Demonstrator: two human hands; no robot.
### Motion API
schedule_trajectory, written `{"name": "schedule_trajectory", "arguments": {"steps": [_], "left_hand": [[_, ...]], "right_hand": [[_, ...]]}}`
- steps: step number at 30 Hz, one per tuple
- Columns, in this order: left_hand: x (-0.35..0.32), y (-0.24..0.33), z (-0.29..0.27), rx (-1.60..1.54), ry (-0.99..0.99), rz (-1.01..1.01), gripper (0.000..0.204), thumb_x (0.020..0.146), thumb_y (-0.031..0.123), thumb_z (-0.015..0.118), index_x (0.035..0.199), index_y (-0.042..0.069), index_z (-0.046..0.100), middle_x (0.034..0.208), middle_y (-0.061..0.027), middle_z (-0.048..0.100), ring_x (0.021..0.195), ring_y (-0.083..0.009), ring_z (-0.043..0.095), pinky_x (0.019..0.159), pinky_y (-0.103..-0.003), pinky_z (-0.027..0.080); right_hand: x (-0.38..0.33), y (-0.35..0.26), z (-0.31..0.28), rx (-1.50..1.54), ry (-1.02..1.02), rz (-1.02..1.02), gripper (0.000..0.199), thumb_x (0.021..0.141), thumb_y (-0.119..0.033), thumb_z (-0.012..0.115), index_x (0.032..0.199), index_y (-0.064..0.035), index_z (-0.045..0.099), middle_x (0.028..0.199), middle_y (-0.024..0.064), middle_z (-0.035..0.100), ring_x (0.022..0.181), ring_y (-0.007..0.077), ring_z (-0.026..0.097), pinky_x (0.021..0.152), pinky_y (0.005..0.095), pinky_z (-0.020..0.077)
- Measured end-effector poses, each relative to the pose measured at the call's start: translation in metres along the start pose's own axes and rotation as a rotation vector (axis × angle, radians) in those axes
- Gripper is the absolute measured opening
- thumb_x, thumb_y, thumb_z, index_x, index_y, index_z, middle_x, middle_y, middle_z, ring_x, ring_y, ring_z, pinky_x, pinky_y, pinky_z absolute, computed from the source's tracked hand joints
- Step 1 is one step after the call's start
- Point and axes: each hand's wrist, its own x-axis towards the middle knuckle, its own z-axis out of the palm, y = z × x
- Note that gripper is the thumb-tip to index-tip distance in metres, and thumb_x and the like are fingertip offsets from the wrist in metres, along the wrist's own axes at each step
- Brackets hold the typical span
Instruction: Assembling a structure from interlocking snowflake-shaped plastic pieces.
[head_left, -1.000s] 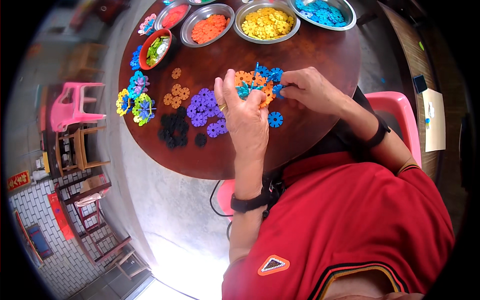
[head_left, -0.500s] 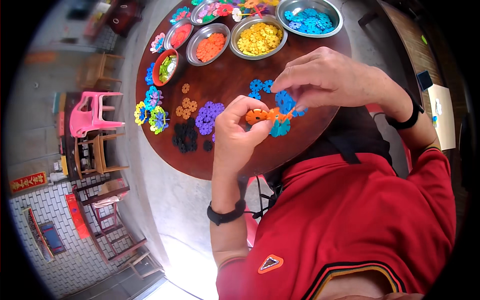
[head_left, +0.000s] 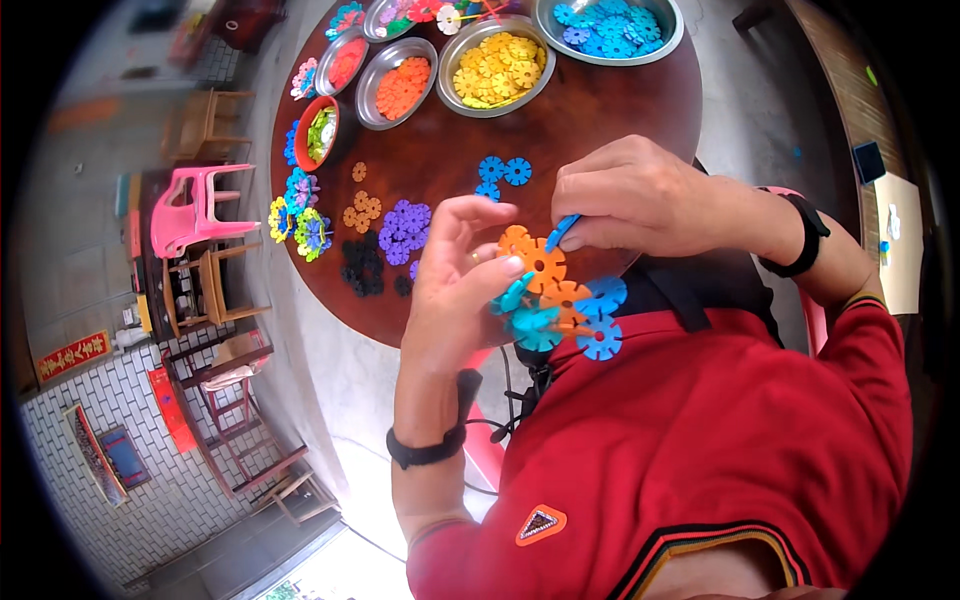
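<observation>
Between thumb and fingers, my left hand [head_left: 445, 275] grips a cluster of interlocked flower-shaped plastic discs [head_left: 543, 265], in orange, teal and blue. My right hand [head_left: 635, 195] pinches a single blue disc [head_left: 563, 232], seen almost edge-on. That disc meets the rim of the upper orange disc; whether its slot is engaged, I cannot tell. Both hands are over the near edge of the round table, with the cluster in front of my red shirt. Just beyond them, a few loose blue discs [head_left: 503, 171] lie on the wood.
Metal bowls of yellow discs [head_left: 500, 68], orange discs [head_left: 403, 88] and blue discs [head_left: 612, 30] line the far side of the brown table [head_left: 440, 150]. Purple discs [head_left: 404, 231], black discs [head_left: 361, 262] and brown discs [head_left: 362, 210] lie left, near finished flower shapes [head_left: 300, 215]. A pink chair [head_left: 185, 215] stands beyond.
The cluster has come nearer my body and turned, so its orange and blue discs show more fully. My right hand has moved lower, and the blue disc in its fingers now shows.
</observation>
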Motion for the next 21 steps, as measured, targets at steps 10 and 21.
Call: {"name": "schedule_trajectory", "arguments": {"steps": [10,21], "left_hand": [[-0.019,-0.040,-0.008,0.092,0.021,0.019,0.032,0.088,0.026,0.062,0.109,0.005,0.048,0.124,-0.0103,0.044,0.100,-0.0133,0.050,0.087,-0.027,0.042],[-0.017,-0.049,0.013,0.577,0.193,0.175,0.044,0.076,0.026,0.069,0.112,0.005,0.052,0.114,-0.0138,0.049,0.108,-0.0271,0.050,0.091,-0.035,0.041]], "right_hand": [[-0.016,-0.002,0.024,0.229,-0.047,0.223,0.019,0.079,-0.011,0.065,0.076,0.0006,0.050,0.062,0.0153,0.051,0.060,0.0348,0.054,0.054,0.0402,0.0434],[-0.021,0.003,0.032,0.247,-0.023,0.318,0.015,0.077,-0.008,0.065,0.077,-0.0009,0.051,0.063,0.0130,0.052,0.058,0.0321,0.056,0.051,0.0391,0.0440]]}}
